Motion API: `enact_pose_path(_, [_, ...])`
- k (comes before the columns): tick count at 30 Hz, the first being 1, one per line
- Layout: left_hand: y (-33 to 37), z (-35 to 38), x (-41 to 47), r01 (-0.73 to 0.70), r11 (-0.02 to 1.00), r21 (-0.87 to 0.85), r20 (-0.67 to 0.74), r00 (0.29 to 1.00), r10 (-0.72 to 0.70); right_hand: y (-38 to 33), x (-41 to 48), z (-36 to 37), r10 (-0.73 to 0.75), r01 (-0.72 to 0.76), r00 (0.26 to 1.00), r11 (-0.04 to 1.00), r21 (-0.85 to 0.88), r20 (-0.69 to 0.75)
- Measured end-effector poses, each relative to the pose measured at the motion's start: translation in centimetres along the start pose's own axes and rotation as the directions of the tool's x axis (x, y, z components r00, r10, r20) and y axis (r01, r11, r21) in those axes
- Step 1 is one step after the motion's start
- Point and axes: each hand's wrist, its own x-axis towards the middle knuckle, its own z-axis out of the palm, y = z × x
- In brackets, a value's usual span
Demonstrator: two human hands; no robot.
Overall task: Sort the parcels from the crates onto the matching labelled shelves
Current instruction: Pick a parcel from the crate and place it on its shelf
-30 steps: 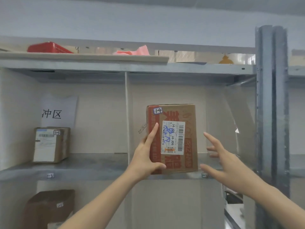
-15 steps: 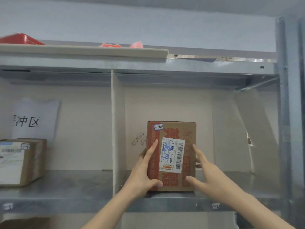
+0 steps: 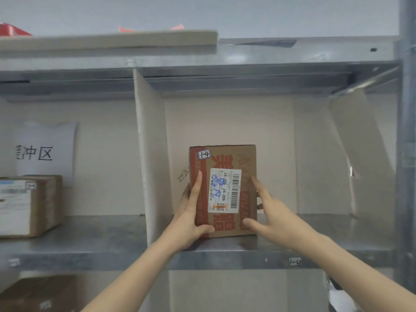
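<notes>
A brown cardboard parcel [image 3: 227, 155] with red print, a white barcode label and a small "1-4" sticker stands upright on the metal shelf [image 3: 319, 233]. It is in the compartment right of a white divider [image 3: 148, 154]. A "1-4" tag [image 3: 294, 261] is stuck on the shelf's front edge just below. My left hand [image 3: 188, 221] grips the parcel's left edge, thumb on the lower front and index finger straight up the face. My right hand [image 3: 278, 218] touches the right edge with straight, spread fingers and its thumb on the lower front.
Another parcel [image 3: 29, 206] sits in the left compartment under a paper sign [image 3: 45, 152] on the back wall. A brown box [image 3: 38, 293] lies on the shelf below. A grey steel upright [image 3: 407, 154] bounds the right side. Red items [image 3: 11, 30] lie on the top shelf.
The parcel has gone from held in front of the shelf to standing on it, deeper inside. My right hand, free a second ago, now touches the parcel's right edge. The view has come closer.
</notes>
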Motion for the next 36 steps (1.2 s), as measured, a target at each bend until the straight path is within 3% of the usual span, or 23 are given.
enact_pose_path(12, [1.2,-1.1,-2.2,0.013,0.999,-0.051,-0.131,0.991,-0.019,-0.9,-1.3,-1.8,0.051,-0.053,0.998,0.997,-0.055,-0.034])
enact_pose_path(16, [2.6,-2.1,-3.8,0.006,1.0,0.004,-0.196,0.981,-0.006,-1.0,-2.3,-2.6,0.071,-0.079,0.995,0.989,-0.126,-0.062])
enact_pose_path(20, [4.8,-2.6,-4.0,-0.074,0.99,0.122,-0.212,0.972,0.098,-1.7,-3.9,-3.9,0.098,-0.111,0.992,0.975,-0.191,-0.076])
enact_pose_path(24, [8.4,-1.4,-2.8,-0.247,0.96,0.132,-0.138,0.954,0.265,-2.5,-6.0,-5.9,0.119,-0.145,0.986,0.955,-0.258,-0.113])
enact_pose_path(28, [12.8,1.9,-1.9,-0.407,0.913,-0.032,0.014,0.913,0.407,-2.6,-10.1,-8.4,0.178,-0.223,0.97,0.922,-0.317,-0.164])
enact_pose_path(33, [18.4,8.7,-2.0,-0.422,0.852,-0.31,0.201,0.847,0.493,-1.2,-18.4,-12.8,0.322,-0.397,0.915,0.828,-0.397,-0.242])
enact_pose_path(36, [21.3,13.4,-2.3,-0.466,0.798,-0.382,0.295,0.757,0.583,0.2,-24.7,-16.1,0.438,-0.531,0.847,0.727,-0.436,-0.3])
